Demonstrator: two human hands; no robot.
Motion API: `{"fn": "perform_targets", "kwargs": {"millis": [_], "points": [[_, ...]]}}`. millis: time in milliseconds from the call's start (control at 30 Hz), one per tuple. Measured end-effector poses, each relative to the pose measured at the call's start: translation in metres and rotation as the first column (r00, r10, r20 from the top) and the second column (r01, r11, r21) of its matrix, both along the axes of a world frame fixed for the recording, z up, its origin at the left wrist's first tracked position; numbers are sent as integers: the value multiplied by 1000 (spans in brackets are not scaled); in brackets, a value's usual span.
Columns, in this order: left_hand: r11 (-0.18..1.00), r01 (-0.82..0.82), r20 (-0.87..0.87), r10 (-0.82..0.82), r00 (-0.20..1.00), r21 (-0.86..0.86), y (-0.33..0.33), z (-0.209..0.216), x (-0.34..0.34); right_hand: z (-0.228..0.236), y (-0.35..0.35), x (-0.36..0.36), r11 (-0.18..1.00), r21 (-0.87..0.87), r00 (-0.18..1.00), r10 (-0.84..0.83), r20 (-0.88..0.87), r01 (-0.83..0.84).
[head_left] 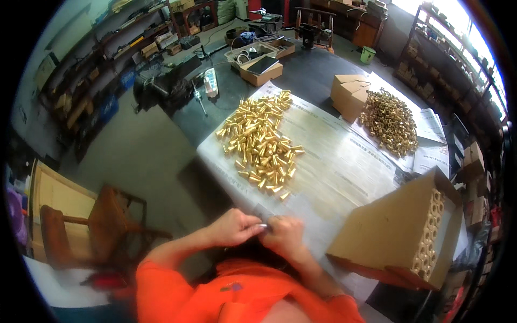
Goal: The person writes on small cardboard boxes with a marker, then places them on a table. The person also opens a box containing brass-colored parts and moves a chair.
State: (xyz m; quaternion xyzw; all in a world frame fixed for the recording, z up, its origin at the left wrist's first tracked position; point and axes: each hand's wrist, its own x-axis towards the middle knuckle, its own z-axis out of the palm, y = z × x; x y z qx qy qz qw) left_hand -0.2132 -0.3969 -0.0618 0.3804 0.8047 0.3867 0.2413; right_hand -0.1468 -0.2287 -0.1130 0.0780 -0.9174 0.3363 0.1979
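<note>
At the near edge of the table, my left hand (232, 227) and my right hand (286, 232) meet in front of my chest. Between the left thumb and fingers a small silvery metal piece (263, 225) shows, too small to name. The right fingers are curled closed against its other end and hide most of it. Just beyond the hands lies a loose pile of cone-shaped brass fittings (264, 142) on newspaper (334, 161). Right of my right hand stands an open cardboard box (377, 231) with rows of brass pieces packed along its side.
A heap of brass nuts (389, 121) lies at the far right beside a small cardboard carton (349, 97). Farther back are a box with a dark tablet (263, 65) and a white handset-like device (210, 82). A wooden chair (107, 226) stands left; shelves line the walls.
</note>
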Motion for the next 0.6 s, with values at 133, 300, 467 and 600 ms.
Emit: {"fn": "perform_targets", "kwargs": {"millis": [133, 300, 467, 600], "points": [[996, -39, -165, 52, 985, 83, -25, -2, -33, -27, 31, -15, 987, -80, 989, -131, 70, 137], [905, -347, 647, 113, 754, 246, -8, -13, -76, 27, 34, -43, 445, -874, 976, -1, -217, -194], [852, -344, 752, -84, 654, 395, 31, 15, -103, 90, 35, -95, -120, -908, 915, -15, -403, -402], [858, -371, 784, -58, 618, 356, 16, 68, -114, 138, 25, -116, -154, -924, 935, 5, -355, -350]]}}
